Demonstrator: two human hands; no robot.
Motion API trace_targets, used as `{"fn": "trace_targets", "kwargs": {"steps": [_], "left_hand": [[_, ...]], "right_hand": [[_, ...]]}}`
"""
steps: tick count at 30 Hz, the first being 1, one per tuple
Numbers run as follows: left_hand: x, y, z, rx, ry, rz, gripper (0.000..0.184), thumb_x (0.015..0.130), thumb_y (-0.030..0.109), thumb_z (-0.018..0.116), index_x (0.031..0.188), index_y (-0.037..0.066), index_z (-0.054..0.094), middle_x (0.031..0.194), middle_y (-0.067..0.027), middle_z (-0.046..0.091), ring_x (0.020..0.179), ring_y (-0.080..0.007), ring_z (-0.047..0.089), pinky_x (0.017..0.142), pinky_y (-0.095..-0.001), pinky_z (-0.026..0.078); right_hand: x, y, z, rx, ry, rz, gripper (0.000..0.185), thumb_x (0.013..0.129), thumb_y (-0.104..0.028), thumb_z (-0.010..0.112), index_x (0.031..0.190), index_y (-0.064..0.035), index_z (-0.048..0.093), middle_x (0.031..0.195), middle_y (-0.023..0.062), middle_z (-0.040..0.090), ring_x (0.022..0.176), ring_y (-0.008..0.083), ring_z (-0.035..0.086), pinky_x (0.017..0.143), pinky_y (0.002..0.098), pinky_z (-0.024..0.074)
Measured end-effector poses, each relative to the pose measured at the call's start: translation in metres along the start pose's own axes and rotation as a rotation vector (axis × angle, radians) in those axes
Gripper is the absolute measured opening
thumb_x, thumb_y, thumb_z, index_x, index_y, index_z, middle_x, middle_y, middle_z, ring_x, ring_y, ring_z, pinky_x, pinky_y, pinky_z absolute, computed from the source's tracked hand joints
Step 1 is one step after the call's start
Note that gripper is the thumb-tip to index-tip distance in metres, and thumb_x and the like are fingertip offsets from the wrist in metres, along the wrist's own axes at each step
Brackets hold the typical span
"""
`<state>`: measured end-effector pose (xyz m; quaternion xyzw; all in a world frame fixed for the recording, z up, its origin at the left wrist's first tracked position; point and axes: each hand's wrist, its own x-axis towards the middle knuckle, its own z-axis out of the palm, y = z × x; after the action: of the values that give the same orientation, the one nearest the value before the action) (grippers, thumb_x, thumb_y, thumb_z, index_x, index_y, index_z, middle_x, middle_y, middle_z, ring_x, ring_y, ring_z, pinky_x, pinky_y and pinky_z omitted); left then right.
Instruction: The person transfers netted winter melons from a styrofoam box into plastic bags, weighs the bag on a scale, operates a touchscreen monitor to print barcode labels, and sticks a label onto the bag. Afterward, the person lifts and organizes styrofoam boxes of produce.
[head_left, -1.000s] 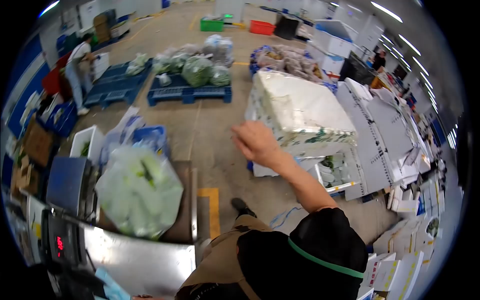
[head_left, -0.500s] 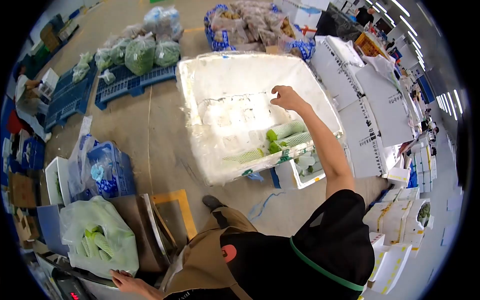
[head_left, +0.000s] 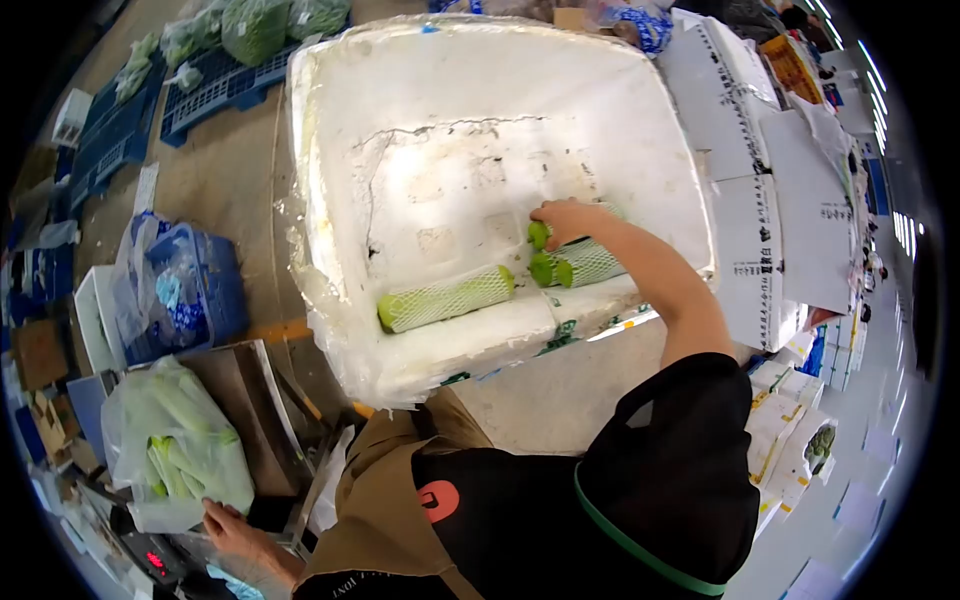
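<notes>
My right hand (head_left: 572, 222) reaches down into a large white foam box (head_left: 480, 80), its fingers curled over a long green gourd in a white net sleeve (head_left: 538, 234). Two more netted gourds (head_left: 585, 266) lie against that one, under my wrist. Another netted gourd (head_left: 447, 298) rests by itself along the box's near side. At the lower left, my left hand (head_left: 232, 530) is closed at the edge of a clear plastic bag (head_left: 215, 415) with several similar green gourds inside. The fingertips of that hand are partly hidden against the bag.
The bag sits beside a red-lit display (head_left: 155, 562). A blue basket (head_left: 225, 290) with plastic bags stands left of the foam box. White printed cartons (head_left: 740, 250) are stacked at the right. Blue pallets (head_left: 225, 100) hold bagged greens at the back left.
My right hand has come down from above the box onto a netted gourd. The foam box now looks nearer and larger. My left hand remains at the plastic bag.
</notes>
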<state>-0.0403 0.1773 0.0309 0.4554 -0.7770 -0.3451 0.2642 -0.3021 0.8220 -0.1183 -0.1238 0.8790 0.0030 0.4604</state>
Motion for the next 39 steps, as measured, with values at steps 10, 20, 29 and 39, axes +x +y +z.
{"fn": "trace_targets", "kwargs": {"steps": [10,20,29,39], "left_hand": [[-0.014,0.006,0.025,-0.068,-0.140,0.000,0.039,0.090,0.035,0.058,0.067,0.005,0.050,0.054,0.0015,0.040,0.048,-0.0054,0.033,0.043,-0.0217,0.023],[-0.021,0.004,-0.002,0.099,0.052,0.000,0.030,0.086,0.020,0.062,0.068,-0.003,0.054,0.057,0.0024,0.041,0.055,-0.0075,0.036,0.048,-0.0273,0.030],[0.049,-0.043,-0.045,0.124,0.339,0.052,0.025,0.080,0.017,0.067,0.096,-0.002,0.061,0.082,-0.0141,0.063,0.071,-0.0226,0.060,0.066,-0.0327,0.047],[0.209,-0.105,-0.070,0.323,0.502,0.130,0.061,0.069,0.024,0.075,0.116,-0.006,0.049,0.103,-0.0225,0.059,0.093,-0.0395,0.055,0.082,-0.0448,0.044]], "right_hand": [[0.009,-0.074,-0.008,0.328,-0.081,-0.241,0.077,0.068,-0.039,0.075,0.130,-0.0067,0.044,0.125,0.0177,0.051,0.116,0.0323,0.048,0.095,0.0418,0.0398],[0.029,-0.121,-0.005,0.003,-0.212,-0.261,0.083,0.048,-0.052,0.083,0.108,0.0019,0.062,0.104,0.0192,0.064,0.099,0.0326,0.060,0.088,0.0380,0.0473],[-0.078,-0.205,-0.073,0.425,-0.161,-0.175,0.060,0.061,-0.022,0.068,0.110,0.0087,0.057,0.104,0.0216,0.062,0.096,0.0290,0.059,0.085,0.0362,0.0456],[-0.210,-0.208,-0.135,0.583,0.748,0.259,0.072,0.072,-0.024,0.077,0.129,0.0053,0.044,0.114,0.0198,0.059,0.093,0.0302,0.057,0.080,0.0391,0.0482]]}}
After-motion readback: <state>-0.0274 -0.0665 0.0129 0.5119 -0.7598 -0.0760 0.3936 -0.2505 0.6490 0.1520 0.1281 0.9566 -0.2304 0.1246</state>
